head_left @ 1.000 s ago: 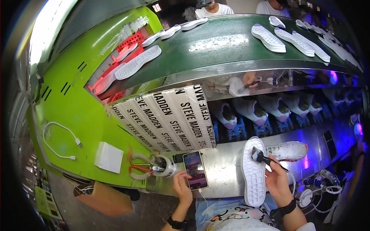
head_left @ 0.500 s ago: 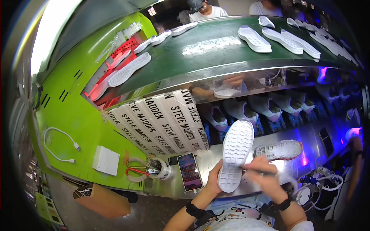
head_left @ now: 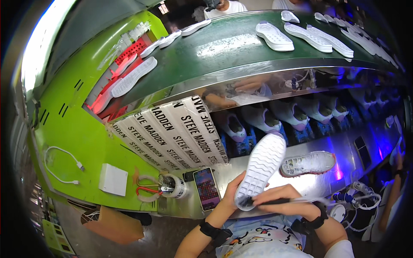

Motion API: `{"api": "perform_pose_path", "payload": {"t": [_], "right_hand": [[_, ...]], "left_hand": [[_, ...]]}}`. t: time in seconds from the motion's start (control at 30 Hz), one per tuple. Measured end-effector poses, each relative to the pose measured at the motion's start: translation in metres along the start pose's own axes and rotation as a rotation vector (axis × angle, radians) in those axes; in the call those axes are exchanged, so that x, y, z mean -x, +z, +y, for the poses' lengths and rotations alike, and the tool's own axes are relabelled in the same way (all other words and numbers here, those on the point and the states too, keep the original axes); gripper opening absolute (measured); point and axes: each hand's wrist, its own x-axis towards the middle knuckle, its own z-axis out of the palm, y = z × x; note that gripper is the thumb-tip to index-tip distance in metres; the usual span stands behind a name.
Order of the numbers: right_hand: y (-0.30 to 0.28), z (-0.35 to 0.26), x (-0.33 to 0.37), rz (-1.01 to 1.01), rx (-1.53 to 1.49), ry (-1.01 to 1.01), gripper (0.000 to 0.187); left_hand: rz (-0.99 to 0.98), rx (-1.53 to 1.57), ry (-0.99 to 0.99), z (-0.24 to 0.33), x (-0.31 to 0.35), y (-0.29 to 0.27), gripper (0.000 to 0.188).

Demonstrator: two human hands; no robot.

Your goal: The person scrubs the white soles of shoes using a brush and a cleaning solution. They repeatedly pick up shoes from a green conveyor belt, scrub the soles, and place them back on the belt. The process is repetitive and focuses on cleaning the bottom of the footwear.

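Observation:
My left hand point(head_left: 232, 189) grips the near end of a white shoe sole point(head_left: 263, 165), which tilts up and away with its tread facing me. Wavy ridges cover the far part of the tread and a square grid the near part. In my right hand point(head_left: 286, 201) is a slim black-handled brush point(head_left: 275, 201), held like a pen. Its dark, blurred tip lies against the near end of the sole. To the right of the sole, a pale shoe-shaped piece with a reddish rim point(head_left: 308, 164) lies on the metal bench point(head_left: 230, 177).
Beyond the bench runs a green conveyor point(head_left: 211, 64) bearing several white soles. Below it, several pale shoes point(head_left: 260, 118) stand in a row on blue supports. A printed carton panel point(head_left: 172, 137), a phone point(head_left: 207, 188) and a tool cup point(head_left: 177, 188) are at left; cables point(head_left: 363, 206) hang at right.
My right hand has moved down and left, bringing the brush to the sole's near end. The sole leans more to the right, and the whole view has shifted slightly.

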Motion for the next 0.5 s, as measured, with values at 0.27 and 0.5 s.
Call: {"api": "perform_pose_path", "payload": {"t": [0.27,0.5], "right_hand": [[-0.015,0.003,0.011,-0.241,0.206,-0.129,0.026],[-0.032,-0.002,0.031,-0.208,0.434,-0.272,0.023]], "left_hand": [[-0.021,-0.298,-0.620,-0.001,-0.023,0.004,0.034],[0.126,-0.641,-0.812,0.008,-0.025,0.012,0.032]]}}
